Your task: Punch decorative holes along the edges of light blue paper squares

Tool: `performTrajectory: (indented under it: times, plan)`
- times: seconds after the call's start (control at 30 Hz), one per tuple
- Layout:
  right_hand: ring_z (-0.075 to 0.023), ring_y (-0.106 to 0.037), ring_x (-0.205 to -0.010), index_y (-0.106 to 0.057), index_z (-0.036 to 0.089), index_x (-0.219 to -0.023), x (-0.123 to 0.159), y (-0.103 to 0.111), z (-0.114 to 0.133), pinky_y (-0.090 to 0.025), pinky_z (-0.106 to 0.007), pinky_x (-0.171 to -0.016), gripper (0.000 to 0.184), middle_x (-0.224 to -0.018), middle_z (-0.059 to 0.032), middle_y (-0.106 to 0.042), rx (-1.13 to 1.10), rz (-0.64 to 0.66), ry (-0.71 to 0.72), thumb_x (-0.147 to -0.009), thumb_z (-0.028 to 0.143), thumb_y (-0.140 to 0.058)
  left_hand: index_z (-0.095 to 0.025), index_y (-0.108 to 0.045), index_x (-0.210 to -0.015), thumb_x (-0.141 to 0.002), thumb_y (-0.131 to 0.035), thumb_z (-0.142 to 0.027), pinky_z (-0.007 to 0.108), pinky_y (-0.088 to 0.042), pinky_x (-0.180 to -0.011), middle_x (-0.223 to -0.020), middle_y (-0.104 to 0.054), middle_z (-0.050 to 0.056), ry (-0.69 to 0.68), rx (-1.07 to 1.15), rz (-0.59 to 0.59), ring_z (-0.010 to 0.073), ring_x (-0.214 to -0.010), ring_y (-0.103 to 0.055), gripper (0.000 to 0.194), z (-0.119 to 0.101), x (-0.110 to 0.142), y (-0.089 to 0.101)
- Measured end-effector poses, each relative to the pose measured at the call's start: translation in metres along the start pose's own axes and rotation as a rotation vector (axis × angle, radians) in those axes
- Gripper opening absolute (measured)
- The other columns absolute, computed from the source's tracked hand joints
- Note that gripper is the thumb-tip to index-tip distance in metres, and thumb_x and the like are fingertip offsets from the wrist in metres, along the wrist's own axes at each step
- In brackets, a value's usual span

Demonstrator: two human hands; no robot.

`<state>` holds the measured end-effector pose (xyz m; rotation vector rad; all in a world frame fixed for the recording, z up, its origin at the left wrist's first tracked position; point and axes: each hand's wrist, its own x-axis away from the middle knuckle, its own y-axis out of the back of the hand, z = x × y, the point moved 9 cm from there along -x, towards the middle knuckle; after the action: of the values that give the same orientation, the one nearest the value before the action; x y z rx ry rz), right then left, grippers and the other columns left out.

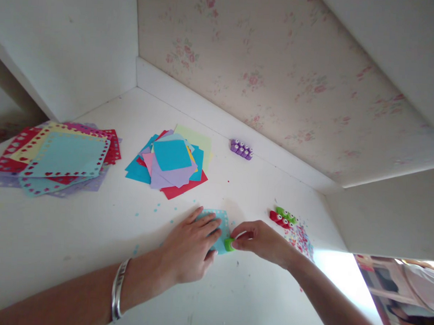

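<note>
My left hand (193, 245) lies flat with fingers spread on a light blue paper square (221, 220), pressing it to the white table (91, 233). My right hand (262, 241) is pinched around a small green punch (229, 244) set at the sheet's near right edge. The sheet's far edge shows a row of punched holes. A silver bangle (118, 290) circles my left wrist.
A pile of plain coloured squares (172, 163) lies behind the hands. A stack of punched-border sheets (59, 158) lies at the far left. Purple punches (241, 149) stand by the wall; red and green punches (282, 217) and a heap of confetti (300, 238) sit right.
</note>
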<state>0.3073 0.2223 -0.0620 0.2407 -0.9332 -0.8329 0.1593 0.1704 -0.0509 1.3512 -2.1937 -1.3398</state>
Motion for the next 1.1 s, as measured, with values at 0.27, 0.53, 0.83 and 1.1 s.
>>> performTrajectory:
  times: [0.27, 0.53, 0.83, 1.1]
  plan:
    - [-0.0182, -0.068, -0.068, -0.077, 0.023, -0.083, -0.004, 0.001, -0.004, -0.049, -0.025, -0.057, 0.013, -0.073, -0.0015, -0.075, 0.006, 0.006, -0.024, -0.072, 0.029, -0.075, -0.021, -0.059, -0.126, -0.091, -0.055, -0.036, 0.048, -0.014, -0.12, -0.14, -0.056, 0.007, 0.012, 0.018, 0.011, 0.0252, -0.135, -0.043, 0.038, 0.001, -0.001, -0.001]
    - [-0.0182, -0.067, -0.07, -0.075, 0.02, -0.079, -0.007, -0.001, -0.003, -0.048, -0.025, -0.061, 0.014, -0.075, -0.0025, -0.074, 0.073, -0.013, -0.061, -0.069, 0.029, -0.075, -0.02, -0.059, -0.126, -0.093, -0.054, -0.039, 0.046, -0.011, -0.121, -0.141, -0.055, 0.007, 0.016, 0.033, 0.025, 0.0239, -0.136, -0.042, 0.039, 0.002, 0.0, -0.004]
    - [-0.0182, -0.065, -0.067, -0.077, 0.02, -0.073, -0.004, -0.004, 0.0, -0.047, -0.026, -0.06, 0.012, -0.072, -0.0023, -0.073, 0.048, -0.053, -0.056, -0.066, 0.03, -0.078, -0.023, -0.061, -0.122, -0.091, -0.057, -0.039, 0.046, -0.013, -0.121, -0.138, -0.058, 0.005, 0.027, 0.027, 0.023, 0.0237, -0.135, -0.044, 0.035, 0.001, 0.0, -0.002]
    - [-0.0206, -0.069, -0.081, -0.078, 0.023, -0.088, 0.008, 0.008, -0.021, -0.053, -0.03, -0.073, 0.02, -0.086, -0.003, -0.076, -0.038, 0.034, -0.032, -0.075, 0.038, -0.074, -0.023, -0.06, -0.123, -0.091, -0.056, -0.036, 0.051, -0.01, -0.12, -0.141, -0.055, 0.006, 0.024, -0.013, 0.036, 0.0255, -0.135, -0.043, 0.035, 0.0, -0.001, 0.001]
